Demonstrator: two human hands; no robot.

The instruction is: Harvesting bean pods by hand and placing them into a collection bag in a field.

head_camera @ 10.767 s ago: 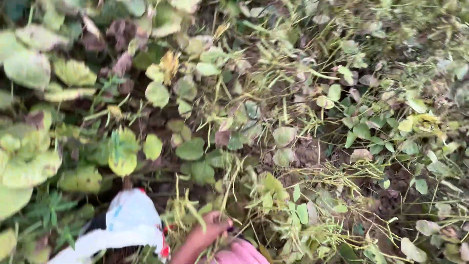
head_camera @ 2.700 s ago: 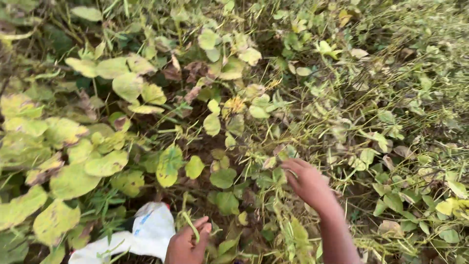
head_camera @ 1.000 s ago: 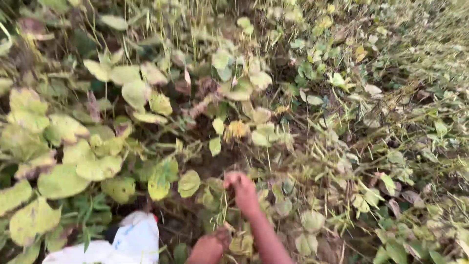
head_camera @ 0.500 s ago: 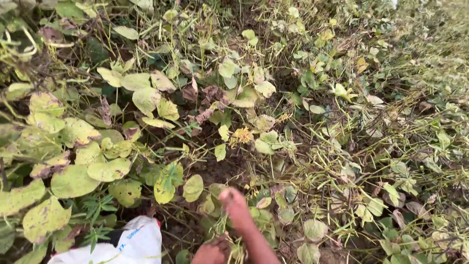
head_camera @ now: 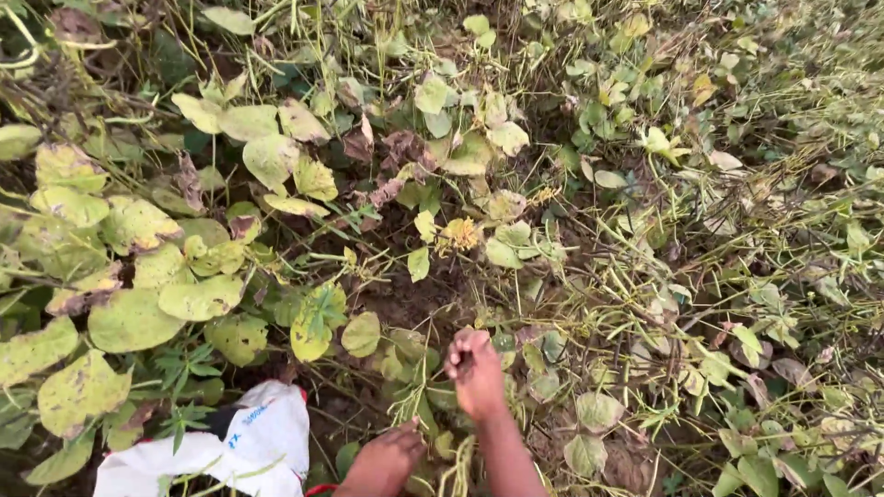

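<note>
My right hand (head_camera: 476, 370) reaches into low leafy plants with its fingers curled shut around something among the stems; what it grips is hidden. My left hand (head_camera: 385, 457) is at the bottom edge, closed on a bunch of thin green stems (head_camera: 458, 460) that stick up beside my right wrist. A white bag (head_camera: 241, 444) with a red trim lies on the ground just left of my left hand. Bare brown soil (head_camera: 405, 299) shows between the plants ahead of my right hand.
Broad yellow-green spotted leaves (head_camera: 129, 317) crowd the left side. Tangled thin stems and small leaves (head_camera: 737, 276) cover the right. Dry brown leaves (head_camera: 401, 152) sit near the top centre.
My right hand has drawn back toward me from farther out in the plants and curled shut. My left hand has stayed low beside the white bag.
</note>
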